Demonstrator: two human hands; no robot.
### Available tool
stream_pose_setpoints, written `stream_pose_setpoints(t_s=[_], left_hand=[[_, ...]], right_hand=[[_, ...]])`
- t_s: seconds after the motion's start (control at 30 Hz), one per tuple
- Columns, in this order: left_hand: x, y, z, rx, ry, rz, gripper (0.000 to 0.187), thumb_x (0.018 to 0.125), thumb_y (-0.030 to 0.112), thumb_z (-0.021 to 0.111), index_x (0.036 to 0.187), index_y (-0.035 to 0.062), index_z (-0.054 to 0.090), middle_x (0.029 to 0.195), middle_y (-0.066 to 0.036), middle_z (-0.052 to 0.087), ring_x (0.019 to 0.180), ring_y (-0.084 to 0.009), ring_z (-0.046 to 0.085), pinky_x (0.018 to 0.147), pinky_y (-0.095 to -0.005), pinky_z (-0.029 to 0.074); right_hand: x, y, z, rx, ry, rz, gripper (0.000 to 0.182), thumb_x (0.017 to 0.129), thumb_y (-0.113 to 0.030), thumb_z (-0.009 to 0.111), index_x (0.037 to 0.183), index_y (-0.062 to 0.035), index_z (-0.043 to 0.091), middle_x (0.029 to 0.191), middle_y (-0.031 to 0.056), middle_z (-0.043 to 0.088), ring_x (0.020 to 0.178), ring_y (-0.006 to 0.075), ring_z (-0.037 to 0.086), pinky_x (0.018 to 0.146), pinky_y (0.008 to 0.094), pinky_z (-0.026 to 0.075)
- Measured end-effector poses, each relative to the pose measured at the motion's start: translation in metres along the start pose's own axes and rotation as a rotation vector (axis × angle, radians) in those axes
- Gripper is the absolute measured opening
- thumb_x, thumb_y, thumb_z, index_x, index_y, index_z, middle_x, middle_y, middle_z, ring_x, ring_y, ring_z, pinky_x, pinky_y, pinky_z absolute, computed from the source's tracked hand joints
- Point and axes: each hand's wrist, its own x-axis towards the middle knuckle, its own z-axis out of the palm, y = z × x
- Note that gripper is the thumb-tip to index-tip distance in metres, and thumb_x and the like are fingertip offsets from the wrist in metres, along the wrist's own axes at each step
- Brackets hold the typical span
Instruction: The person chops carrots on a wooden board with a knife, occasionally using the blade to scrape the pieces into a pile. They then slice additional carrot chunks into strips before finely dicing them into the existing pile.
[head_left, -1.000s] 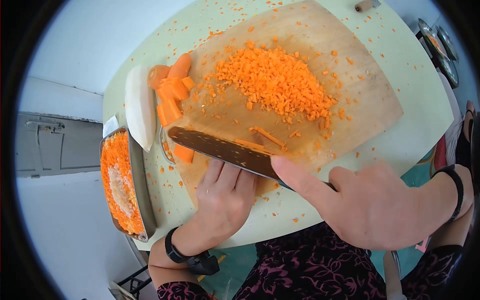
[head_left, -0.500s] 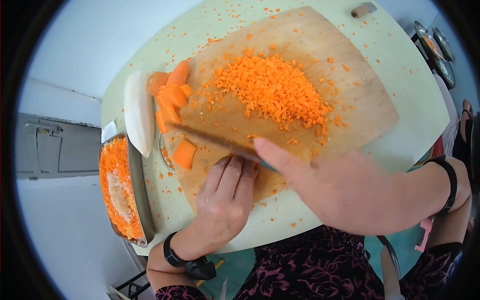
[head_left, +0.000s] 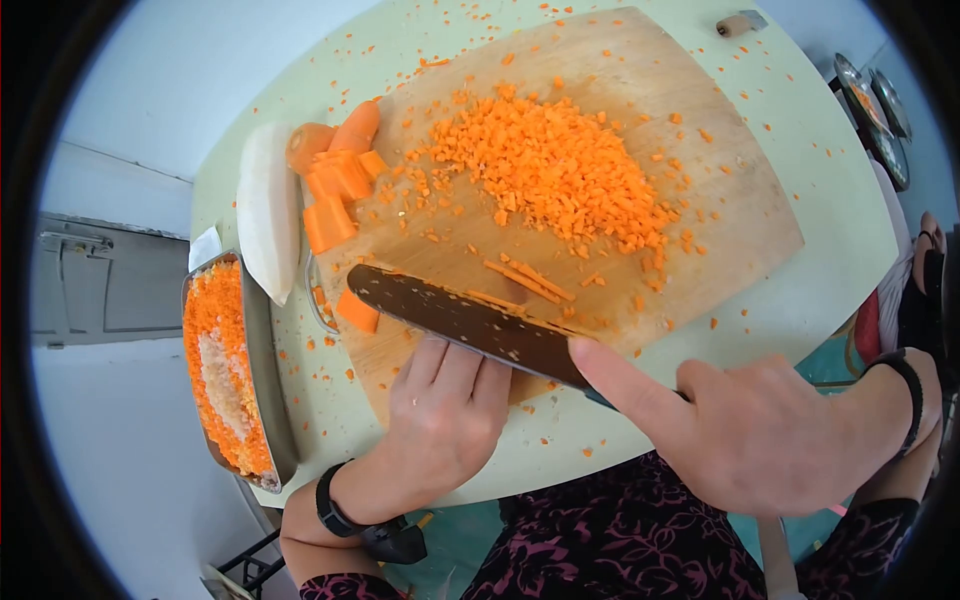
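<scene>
My right hand (head_left: 735, 420) grips a kitchen knife (head_left: 470, 325) by its handle, index finger stretched along the blade. The dark, wide blade lies tilted across the lower cutting board (head_left: 720, 200), with carrot bits stuck to it. My left hand (head_left: 448, 415) is curled against the blade's near side; its fingertips and whatever they press on are hidden. Thin carrot strips (head_left: 530, 280) lie just beyond the blade. Higher on the board spreads a pile of diced carrot (head_left: 560, 170). Left of the knife tip is a flat carrot piece (head_left: 357, 312).
Carrot chunks (head_left: 338, 178) sit at the board's left edge, beside a peeled white radish (head_left: 268, 215). A metal tray (head_left: 262, 370) of chopped carrot and pale bits stands at the table's left edge. A wooden-handled tool (head_left: 738, 25) lies at the far right.
The knife has turned, so its broad side now shows, and carrot strips have appeared beyond it. My right hand has shifted right and down. The left hand stays nearly in place.
</scene>
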Motion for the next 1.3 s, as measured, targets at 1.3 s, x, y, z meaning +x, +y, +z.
stream_pose_setpoints(t_s=[1.3], left_hand=[[-0.001,-0.007,0.003,-0.037,0.049,0.037,0.03,0.063,0.002,0.062,0.093,-0.0038,0.065,0.092,-0.014,0.06,0.081,-0.0289,0.059,0.066,-0.0344,0.052]], right_hand=[[-0.011,-0.008,0.012,-0.071,0.15,0.021,0.062,0.078,-0.016,0.067,0.135,-0.0066,0.046,0.056,0.0034,0.044,0.039,0.0176,0.048,0.036,0.0341,0.037]])
